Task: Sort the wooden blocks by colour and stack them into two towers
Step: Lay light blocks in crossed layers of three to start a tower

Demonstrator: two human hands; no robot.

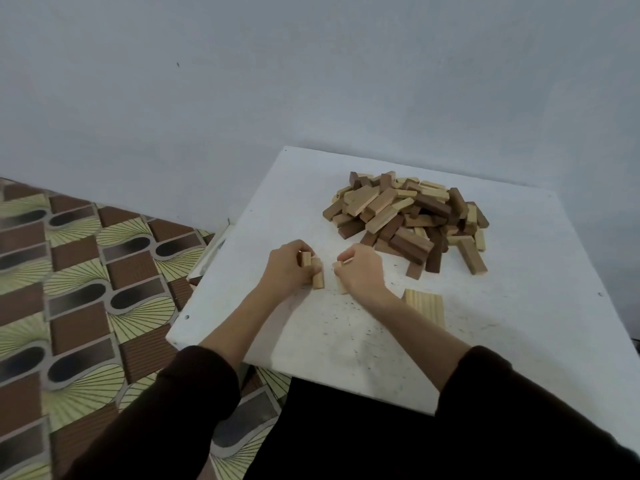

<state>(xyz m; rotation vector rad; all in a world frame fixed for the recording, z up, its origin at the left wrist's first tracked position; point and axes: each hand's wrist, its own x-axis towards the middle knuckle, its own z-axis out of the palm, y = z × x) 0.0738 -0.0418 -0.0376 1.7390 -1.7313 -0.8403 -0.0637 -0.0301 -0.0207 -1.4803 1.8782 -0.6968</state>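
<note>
Sorting at an early stage. The left grip (289, 268), at frame centre, has its fingers curled round two pale blocks (317, 277) held side by side just above the white surface (519, 334). The right grip (362, 268), just beside it, pinches another pale block (342, 271), possibly more than one, since the fingers cover most of it. The mixed pile (405, 220) of pale and dark blocks lies right of centre, apart from both grips. A flat row (426, 306) of pale blocks, lower right of centre, is read here as the first layer of the pale tower; no dark tower is begun. The next move calls for carrying the held pale blocks to that row and laying them crosswise, square to its edges, without nudging the layer beneath. The right forearm cuts off the row's left end, so its block count cannot be told. Blocks buried in the pile are hidden.
</note>
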